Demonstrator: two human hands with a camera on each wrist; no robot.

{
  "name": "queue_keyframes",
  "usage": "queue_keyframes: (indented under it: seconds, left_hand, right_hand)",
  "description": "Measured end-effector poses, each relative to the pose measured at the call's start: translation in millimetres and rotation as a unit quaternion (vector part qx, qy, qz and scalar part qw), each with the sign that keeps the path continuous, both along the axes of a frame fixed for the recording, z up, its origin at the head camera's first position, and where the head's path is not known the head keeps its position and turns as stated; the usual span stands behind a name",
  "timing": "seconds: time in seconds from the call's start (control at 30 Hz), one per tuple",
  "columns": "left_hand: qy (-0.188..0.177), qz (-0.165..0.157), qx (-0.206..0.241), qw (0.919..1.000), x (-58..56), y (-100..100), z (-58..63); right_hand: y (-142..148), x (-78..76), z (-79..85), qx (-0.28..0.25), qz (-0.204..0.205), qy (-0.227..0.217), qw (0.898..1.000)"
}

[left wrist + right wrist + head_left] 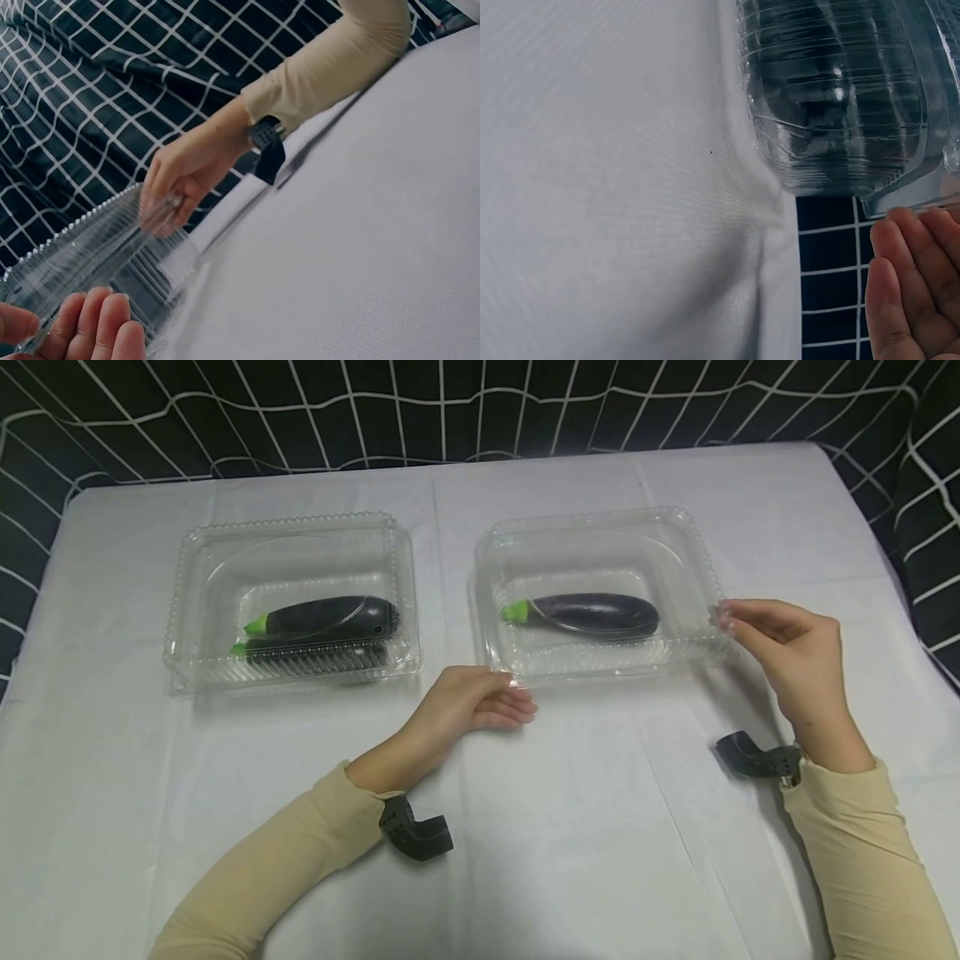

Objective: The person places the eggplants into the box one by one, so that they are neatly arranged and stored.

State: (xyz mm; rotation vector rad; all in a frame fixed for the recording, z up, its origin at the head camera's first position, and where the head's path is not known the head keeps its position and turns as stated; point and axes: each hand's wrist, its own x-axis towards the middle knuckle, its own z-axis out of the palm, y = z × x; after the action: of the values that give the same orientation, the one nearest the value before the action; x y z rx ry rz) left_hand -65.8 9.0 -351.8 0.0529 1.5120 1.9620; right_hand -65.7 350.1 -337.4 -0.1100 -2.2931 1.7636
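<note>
A clear plastic container [570,660] with a beaded rim lies in front of both hands, a dark eggplant [600,612] with a green stem inside it. At its near left corner, my left hand [480,700] pinches the rim between thumb and fingers; the left wrist view shows those fingertips [101,319] along the plastic edge. My right hand [787,639] pinches the rim on the right side. In the right wrist view, the right fingers [922,277] lie against the rim beside the container's ribbed wall [832,157].
Left of it stands a second clear container [296,539] with two eggplants [330,617] inside, one partly hidden behind the ribbed front wall. A white cloth [570,843] covers the table. Dark fabric with a white grid [450,418] hangs beyond the table's far edge.
</note>
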Motion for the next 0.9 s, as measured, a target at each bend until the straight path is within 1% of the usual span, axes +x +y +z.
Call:
queue_keyframes:
  seconds: [0.13, 0.33, 0.43, 0.47, 0.53, 0.6, 0.63, 0.7, 0.77, 0.83, 0.9]
  left_hand:
    - [0.0, 0.001, 0.001, 1.0, 0.0, -0.5, -0.5]
    - [0.001, 0.009, 0.001, 1.0, -0.8, -2.5, -1.6]
    - [-0.002, 0.008, -0.006, 1.0, -0.4, -5.4, -2.2]
    - [-0.001, 0.003, -0.01, 0.9999, 0.2, -7.0, -2.3]
    - [0.007, -0.015, -0.021, 0.9996, 2.3, -11.3, -2.0]
    - [0.019, -0.043, -0.035, 0.9983, 5.5, -16.9, -1.0]
    - [0.03, -0.061, -0.043, 0.9967, 7.4, -20.2, -0.1]
    - [0.059, -0.099, -0.063, 0.9913, 11.2, -28.2, 4.1]
    - [0.101, -0.134, -0.08, 0.9826, 13.5, -37.8, 10.9]
    - [0.16, -0.158, -0.096, 0.9695, 13.0, -48.9, 21.0]
    - [0.216, -0.166, -0.114, 0.9554, 9.3, -61.2, 34.1]
  right_hand:
    - [-1.0, -2.1, 0.1, 0.001, 0.005, 0.002, 1.0]
    - [-3.7, -7.5, 0.2, 0.023, 0.005, 0.01, 1.0]
    - [-4.5, -10.1, 0.2, 0.035, 0.002, 0.004, 0.999]
    - [-4.4, -10.6, 0.3, 0.051, -0.001, -0.002, 0.999]
    - [-3.2, -11.3, 1.1, 0.08, -0.005, -0.013, 0.997]
    - [-1.1, -11.6, 2.9, 0.108, -0.006, -0.018, 0.994]
    - [0.2, -11.7, 4.5, 0.117, -0.004, -0.018, 0.993]
    - [2.8, -12.3, 8.8, 0.123, 0.003, -0.015, 0.992]
    - [4.8, -13.9, 15.1, 0.135, 0.008, -0.01, 0.991]
    - [6.2, -16.8, 23.1, 0.161, 0.008, -0.013, 0.987]
    - [6.3, -21.4, 31.9, 0.206, 0.004, -0.017, 0.978]
